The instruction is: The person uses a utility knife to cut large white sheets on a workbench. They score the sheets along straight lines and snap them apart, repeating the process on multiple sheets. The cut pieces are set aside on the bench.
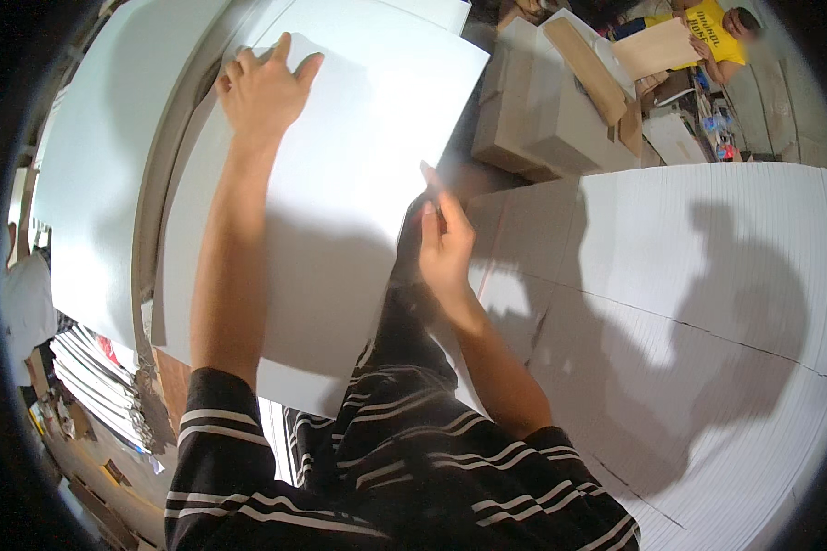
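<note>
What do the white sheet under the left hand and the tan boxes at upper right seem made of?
White sheet: probably paper or card, smooth, faintly glossy; its flat face catches a bright glare.
Tan boxes: likely cardboard, matte, judging by their dull, plain faces.

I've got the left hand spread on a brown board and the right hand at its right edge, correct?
Not quite: in the head view the board is white, not brown. The left hand is spread on it, the right hand at its right edge.
</note>
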